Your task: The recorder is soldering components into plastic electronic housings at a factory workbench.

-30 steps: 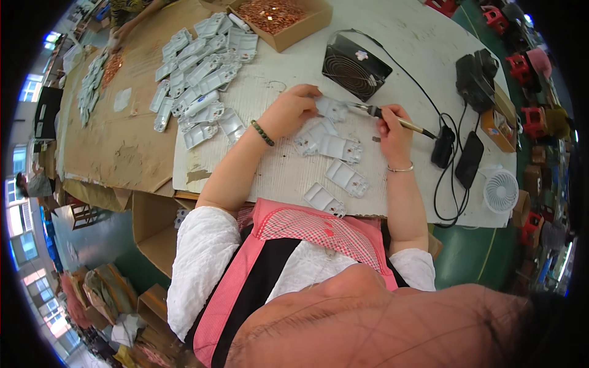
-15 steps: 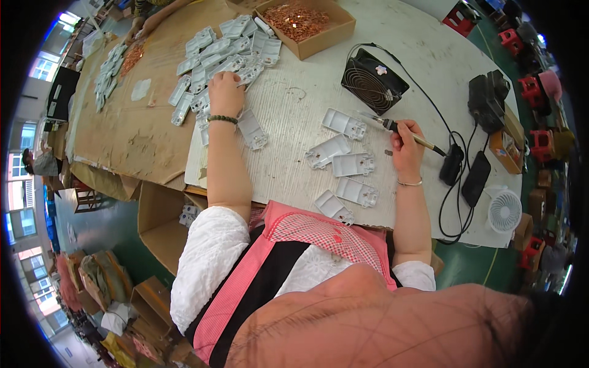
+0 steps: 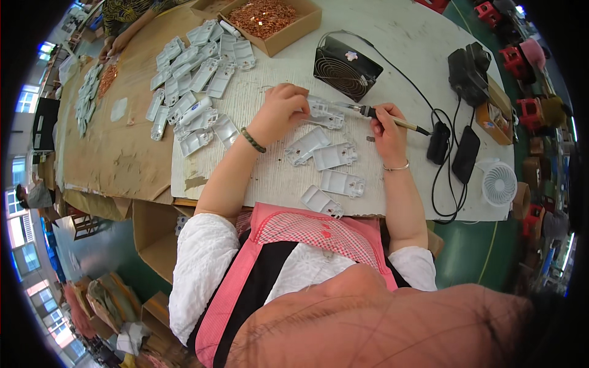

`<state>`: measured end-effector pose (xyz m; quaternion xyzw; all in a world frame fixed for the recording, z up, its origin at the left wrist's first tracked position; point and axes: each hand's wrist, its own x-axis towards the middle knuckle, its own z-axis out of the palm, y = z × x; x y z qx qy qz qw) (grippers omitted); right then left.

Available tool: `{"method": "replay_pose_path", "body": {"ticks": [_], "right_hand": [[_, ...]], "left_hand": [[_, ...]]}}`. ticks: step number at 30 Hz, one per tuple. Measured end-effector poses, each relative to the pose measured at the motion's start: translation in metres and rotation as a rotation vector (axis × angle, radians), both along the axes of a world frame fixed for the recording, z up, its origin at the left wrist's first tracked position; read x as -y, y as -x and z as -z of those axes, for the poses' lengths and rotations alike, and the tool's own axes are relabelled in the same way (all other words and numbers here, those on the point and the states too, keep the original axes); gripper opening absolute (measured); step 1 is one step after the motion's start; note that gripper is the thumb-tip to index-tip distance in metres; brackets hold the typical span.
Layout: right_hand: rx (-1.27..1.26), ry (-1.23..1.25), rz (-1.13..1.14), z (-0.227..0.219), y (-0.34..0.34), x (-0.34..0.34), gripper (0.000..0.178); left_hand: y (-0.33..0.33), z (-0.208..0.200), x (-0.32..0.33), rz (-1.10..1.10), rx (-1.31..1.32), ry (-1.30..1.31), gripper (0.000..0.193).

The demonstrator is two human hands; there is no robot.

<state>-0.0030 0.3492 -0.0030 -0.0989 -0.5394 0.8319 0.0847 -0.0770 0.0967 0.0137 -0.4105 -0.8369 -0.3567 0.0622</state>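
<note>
Hot iron tip right beside bare fingers on a small plastic part.

The left hand (image 3: 281, 110) was closed down on a grey plate (image 3: 325, 114), pinning it to the worktop (image 3: 405, 37), while the right hand (image 3: 386, 126) gripped the iron (image 3: 383, 116) like a pen, its tip at the plate's edge. A slip could have burned those fingers or melted the plastic; the cord (image 3: 437, 184) looping near the wrist might have snagged. The plate looked pale grey, flat, rectangular and moulded with ribs, lying just ahead of four like it and in front of the fan (image 3: 346, 67).
</note>
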Motion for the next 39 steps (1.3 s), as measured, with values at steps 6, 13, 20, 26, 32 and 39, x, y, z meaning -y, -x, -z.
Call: {"method": "replay_pose_path", "body": {"ticks": [6,13,20,26,32,39], "right_hand": [[-0.018,-0.09,-0.055,0.0019,0.0,0.0005,0.009],[-0.001,-0.162,-0.062,0.0067,0.0002,-0.0003,0.012],[0.004,-0.191,-0.067,0.0062,0.0,0.0011,0.013],[-0.001,-0.192,-0.065,0.0069,-0.0001,0.0018,0.012],[-0.002,-0.232,-0.087,0.0064,-0.0009,0.0022,0.01],[0.01,-0.234,-0.094,0.0048,-0.0004,0.0039,0.012]], "left_hand": [[-0.0046,0.0045,-0.0087,0.044,-0.004,0.044,0.013],[-0.0053,0.003,-0.0089,0.047,0.002,0.043,0.012],[-0.0061,0.0017,-0.0089,0.047,-0.002,0.027,0.011],[-0.0061,-0.002,-0.0091,0.029,0.04,0.026,0.014],[-0.0048,-0.0012,-0.0089,0.039,0.006,0.029,0.017],[-0.0042,-0.0018,-0.0089,0.032,0.002,0.022,0.018]]}}
